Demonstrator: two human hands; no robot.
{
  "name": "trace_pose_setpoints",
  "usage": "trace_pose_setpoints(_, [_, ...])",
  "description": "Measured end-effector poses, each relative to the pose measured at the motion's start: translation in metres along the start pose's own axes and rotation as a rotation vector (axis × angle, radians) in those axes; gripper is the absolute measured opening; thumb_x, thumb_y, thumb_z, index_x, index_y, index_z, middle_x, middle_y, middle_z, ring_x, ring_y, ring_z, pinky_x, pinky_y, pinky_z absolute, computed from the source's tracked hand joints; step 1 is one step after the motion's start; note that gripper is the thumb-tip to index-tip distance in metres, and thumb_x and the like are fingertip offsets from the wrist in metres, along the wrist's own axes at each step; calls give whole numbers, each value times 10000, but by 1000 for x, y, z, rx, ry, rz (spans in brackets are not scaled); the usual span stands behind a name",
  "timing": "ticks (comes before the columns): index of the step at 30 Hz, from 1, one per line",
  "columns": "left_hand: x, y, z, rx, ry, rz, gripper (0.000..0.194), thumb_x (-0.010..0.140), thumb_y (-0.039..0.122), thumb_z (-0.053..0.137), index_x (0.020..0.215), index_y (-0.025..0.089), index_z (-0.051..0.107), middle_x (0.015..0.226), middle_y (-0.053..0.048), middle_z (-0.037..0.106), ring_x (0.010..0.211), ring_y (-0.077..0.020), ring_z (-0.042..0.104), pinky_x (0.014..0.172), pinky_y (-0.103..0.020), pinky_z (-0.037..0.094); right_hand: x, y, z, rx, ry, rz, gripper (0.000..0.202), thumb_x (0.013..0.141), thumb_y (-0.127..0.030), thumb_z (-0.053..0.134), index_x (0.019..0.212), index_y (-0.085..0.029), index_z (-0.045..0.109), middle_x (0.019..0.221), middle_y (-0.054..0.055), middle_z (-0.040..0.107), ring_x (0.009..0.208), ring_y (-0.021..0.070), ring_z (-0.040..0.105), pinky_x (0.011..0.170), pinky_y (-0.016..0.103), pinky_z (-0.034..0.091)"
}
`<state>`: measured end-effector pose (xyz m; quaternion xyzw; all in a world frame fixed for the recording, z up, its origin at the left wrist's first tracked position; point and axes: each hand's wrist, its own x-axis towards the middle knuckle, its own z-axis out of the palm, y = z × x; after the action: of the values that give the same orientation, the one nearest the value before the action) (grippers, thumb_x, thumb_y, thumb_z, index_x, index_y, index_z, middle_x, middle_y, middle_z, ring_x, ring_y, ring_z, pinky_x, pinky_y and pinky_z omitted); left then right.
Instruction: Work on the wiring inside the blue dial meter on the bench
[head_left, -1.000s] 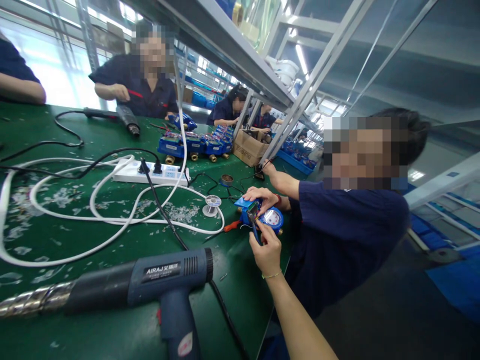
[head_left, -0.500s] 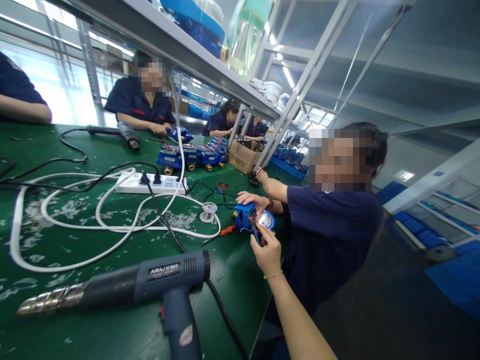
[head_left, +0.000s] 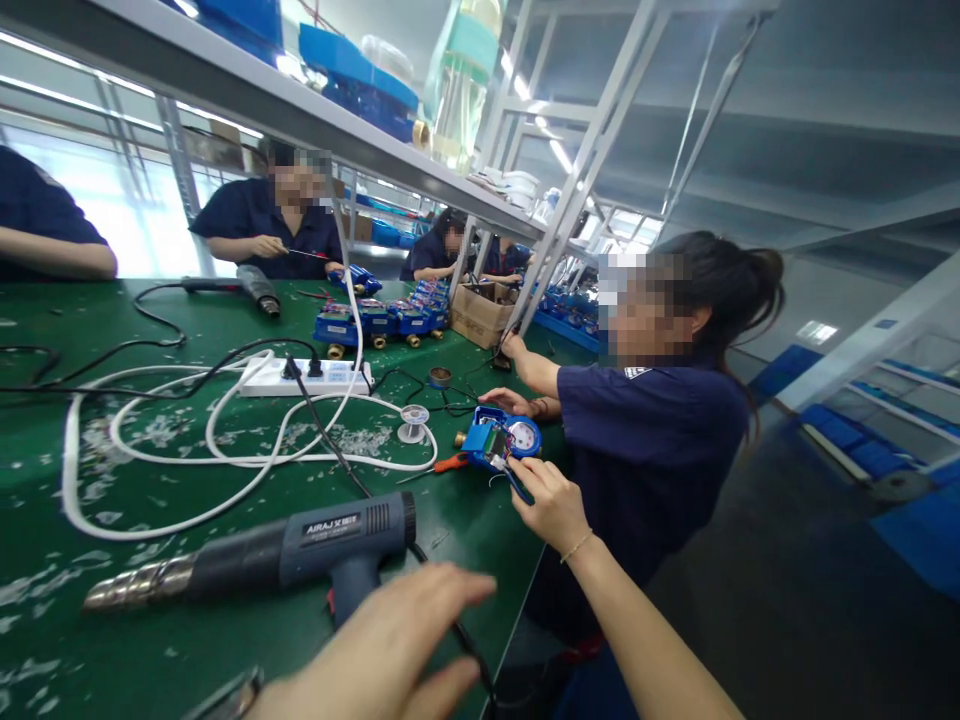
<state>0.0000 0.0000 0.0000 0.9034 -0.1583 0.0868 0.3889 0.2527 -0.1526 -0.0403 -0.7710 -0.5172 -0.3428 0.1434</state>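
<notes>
Fingers (head_left: 442, 600) of our left hand (head_left: 382, 650) spread above the heat gun (head_left: 300, 550) at the desk's (head_left: 90, 640) near edge; our right hand (head_left: 551, 500) pinches a blue tool (head_left: 514, 480) at the water meter (head_left: 499, 440), best kept steady.

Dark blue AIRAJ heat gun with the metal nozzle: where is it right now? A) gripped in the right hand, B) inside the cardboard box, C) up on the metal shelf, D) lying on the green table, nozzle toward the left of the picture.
D: the dark blue AIRAJ heat gun lies on the green table with its metal nozzle pointing left; the left hand is open just below it, not gripping it.
</notes>
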Motion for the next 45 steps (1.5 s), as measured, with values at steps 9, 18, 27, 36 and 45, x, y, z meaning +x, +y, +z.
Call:
trace_pose_setpoints(9, [128, -76, -46, 652, -74, -56, 1045, 623, 420, 851, 1433, 90, 278, 1443, -221, 414, 1313, -346, 420, 1077, -461, 360, -17, -5, -20, -34, -94, -152, 398, 817, -140, 626, 1214, -121, 627, 1034, 90, 649, 811, 225, 546, 680, 324, 509])
trace_pose_setpoints(18, [157, -87, -15, 734, -136, 42, 884, 665, 540, 794, 1332, 114, 401, 1176, -174, 588, 1050, -364, 587, 868, -441, 484, -37, -3, -22, 20, -155, -109, 338, 906, -210, 554, 1226, -126, 622, 1045, 110, 644, 831, 226, 545, 708, 335, 504])
trace_pose_setpoints(27, [155, -93, -13, 648, -155, 15, 748, 745, 417, 761, 1310, 89, 397, 1211, -171, 594, 1119, -313, 591, 920, -369, 488, -44, -10, -7, 209, -107, 28, 355, 859, -160, 567, 1208, -159, 633, 1023, 66, 656, 844, 211, 584, 735, 313, 516])
trace_pose_setpoints(36, [153, -95, -14, 589, -114, -23, 771, 731, 426, 780, 1317, 123, 382, 1246, -165, 586, 1108, -304, 609, 901, -360, 498, -47, -16, 0, 312, -51, 122, 330, 864, -166, 564, 1182, -181, 650, 1022, 63, 661, 884, 205, 612, 800, 315, 527])
trace_pose_setpoints(45, [152, -91, -9, 599, -101, -86, 749, 726, 413, 772, 1312, 138, 395, 1217, -156, 605, 1123, -312, 601, 916, -377, 494, -41, -19, -12, 233, -134, 137, 388, 810, -108, 638, 1186, -200, 634, 1017, 48, 638, 898, 209, 589, 779, 309, 518])
